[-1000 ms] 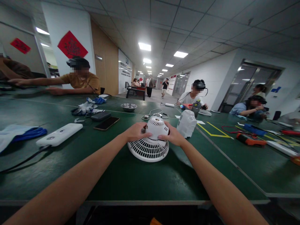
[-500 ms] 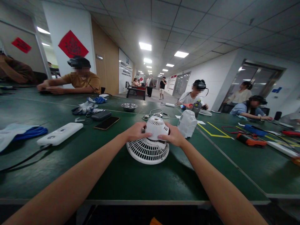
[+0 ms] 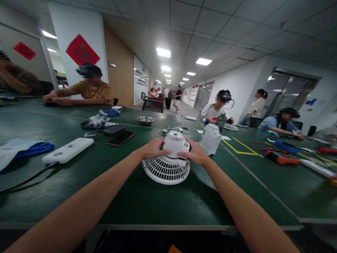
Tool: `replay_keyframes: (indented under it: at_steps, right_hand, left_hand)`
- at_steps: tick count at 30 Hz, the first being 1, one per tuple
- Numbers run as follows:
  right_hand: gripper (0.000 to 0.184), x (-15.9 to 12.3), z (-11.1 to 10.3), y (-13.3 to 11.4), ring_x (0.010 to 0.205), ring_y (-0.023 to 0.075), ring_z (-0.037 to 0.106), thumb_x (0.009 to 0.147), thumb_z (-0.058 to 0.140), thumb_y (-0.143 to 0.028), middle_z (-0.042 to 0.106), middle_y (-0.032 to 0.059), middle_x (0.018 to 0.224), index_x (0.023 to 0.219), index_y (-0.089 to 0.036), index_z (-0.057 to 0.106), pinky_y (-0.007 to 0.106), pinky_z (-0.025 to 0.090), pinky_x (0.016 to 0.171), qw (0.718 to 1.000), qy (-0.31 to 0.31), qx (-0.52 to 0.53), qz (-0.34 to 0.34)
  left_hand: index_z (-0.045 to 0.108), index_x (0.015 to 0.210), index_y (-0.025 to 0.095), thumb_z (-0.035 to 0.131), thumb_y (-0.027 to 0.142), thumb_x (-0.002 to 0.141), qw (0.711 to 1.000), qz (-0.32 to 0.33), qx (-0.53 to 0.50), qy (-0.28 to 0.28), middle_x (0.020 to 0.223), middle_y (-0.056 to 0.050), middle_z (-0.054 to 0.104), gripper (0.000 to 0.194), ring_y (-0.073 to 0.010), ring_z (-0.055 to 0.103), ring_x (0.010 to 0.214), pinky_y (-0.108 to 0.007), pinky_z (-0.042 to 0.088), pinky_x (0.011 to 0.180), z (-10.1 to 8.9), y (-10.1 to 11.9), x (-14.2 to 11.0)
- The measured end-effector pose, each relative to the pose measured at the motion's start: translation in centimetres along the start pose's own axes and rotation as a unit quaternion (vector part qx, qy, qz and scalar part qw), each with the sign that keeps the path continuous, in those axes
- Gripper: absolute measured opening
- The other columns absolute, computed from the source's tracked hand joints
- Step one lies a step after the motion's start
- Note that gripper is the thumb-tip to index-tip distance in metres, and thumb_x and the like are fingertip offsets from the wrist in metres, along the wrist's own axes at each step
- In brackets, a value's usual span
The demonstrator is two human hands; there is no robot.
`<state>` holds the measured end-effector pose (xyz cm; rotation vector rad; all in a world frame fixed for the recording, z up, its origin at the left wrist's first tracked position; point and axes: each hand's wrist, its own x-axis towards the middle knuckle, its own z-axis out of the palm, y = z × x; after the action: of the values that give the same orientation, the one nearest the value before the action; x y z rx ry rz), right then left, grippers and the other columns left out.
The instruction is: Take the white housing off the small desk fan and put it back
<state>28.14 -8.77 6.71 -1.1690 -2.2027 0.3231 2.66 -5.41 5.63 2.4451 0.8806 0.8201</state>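
A white slotted fan grille (image 3: 165, 172) lies on the green table in front of me. Above it sits a white domed motor housing (image 3: 174, 144) with vent slots round its top. My left hand (image 3: 154, 147) grips the housing from the left, thumb on its near face. From the right, my right hand (image 3: 195, 151) holds the same housing with its thumb near the other one. The fingers behind the housing are hidden. Just beyond my right hand stands a white plastic fan base (image 3: 210, 139), upright. Whether the housing is fixed to the grille I cannot tell.
To the left lie a white power strip (image 3: 67, 151), a phone (image 3: 120, 138), a black case (image 3: 114, 129) and gloves (image 3: 96, 122). A metal bowl (image 3: 145, 120) and a white cable (image 3: 175, 128) are farther back. An orange multimeter (image 3: 282, 157) lies right. Co-workers sit around the table.
My hands and the housing stay in almost the same place. In the background, a standing person at right has moved left, and another person in the corridor has shifted left.
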Motion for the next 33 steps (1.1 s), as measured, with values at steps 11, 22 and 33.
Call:
replay_keyframes:
  at_steps: [11, 22, 33]
  right_hand:
    - [0.059, 0.1, 0.0, 0.1, 0.085, 0.022, 0.062, 0.07, 0.073, -0.056, 0.068, 0.0057, 0.099, 0.113, -0.018, 0.059, 0.035, 0.048, 0.076, 1.0, 0.002, 0.022, 0.004]
    - [0.053, 0.2, 0.0, 0.3, 0.082, 0.0217, 0.061, 0.073, 0.07, -0.055, 0.067, 0.0049, 0.093, 0.109, -0.018, 0.061, 0.034, 0.048, 0.073, 1.0, 0.014, 0.022, -0.007]
    - [0.058, 0.1, 0.0, 0.3, 0.094, 0.0251, 0.063, 0.075, 0.069, -0.056, 0.068, 0.0071, 0.105, 0.118, -0.018, 0.057, 0.038, 0.048, 0.083, 0.999, -0.022, 0.048, 0.011]
  left_hand:
    - [0.06, 0.12, 0.015, 0.058, 0.06, 0.077, 1.0, 0.021, 0.004, -0.01, 0.112, -0.013, 0.066, 0.062, -0.03, 0.06, 0.106, -0.039, 0.045, 0.087, -0.1, -0.3, 0.0]
    - [0.063, 0.115, 0.016, 0.057, 0.062, 0.077, 1.0, 0.013, -0.002, -0.009, 0.108, -0.012, 0.066, 0.06, -0.0303, 0.06, 0.104, -0.039, 0.046, 0.085, -0.7, 1.5, -0.8]
    - [0.061, 0.115, 0.015, 0.058, 0.063, 0.075, 1.0, -0.012, -0.006, -0.009, 0.109, -0.013, 0.067, 0.062, -0.0299, 0.061, 0.102, -0.037, 0.046, 0.082, -0.5, 1.2, -0.6]
